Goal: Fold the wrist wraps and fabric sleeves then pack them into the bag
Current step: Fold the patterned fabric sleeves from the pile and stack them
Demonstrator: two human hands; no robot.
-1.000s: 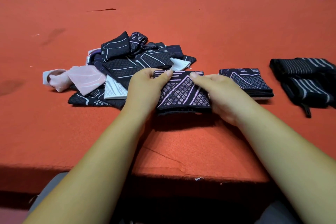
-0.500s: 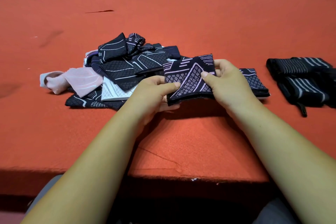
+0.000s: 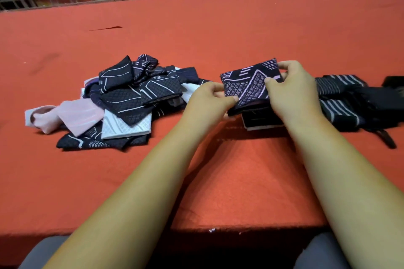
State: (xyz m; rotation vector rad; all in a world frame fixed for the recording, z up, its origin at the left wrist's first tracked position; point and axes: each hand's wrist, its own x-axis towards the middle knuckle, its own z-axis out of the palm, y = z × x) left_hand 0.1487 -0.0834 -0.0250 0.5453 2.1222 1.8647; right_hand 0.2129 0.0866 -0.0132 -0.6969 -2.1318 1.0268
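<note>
Item: folded fabric sleeve (image 3: 247, 87), dark knit with a pink line-and-grid pattern, held tilted just above the folded stack (image 3: 260, 121), right of centre on the red table (image 3: 196, 33). Left hand (image 3: 208, 102) pinches its near-left edge between thumb and fingers; right hand (image 3: 293, 94) grips the right side, thumb on top and fingers curled round the far edge. Handling, by judgement: light, soft and stretchy, with layers likely to spring apart if released from one side — best kept pinched at opposite edges through all layers and lowered flat. Also present: unfolded pile (image 3: 131, 98) of similar sleeves to the left, well apart; striped wrist wraps (image 3: 341, 98) just beside the stack on the right. Bag — not in view.
</note>
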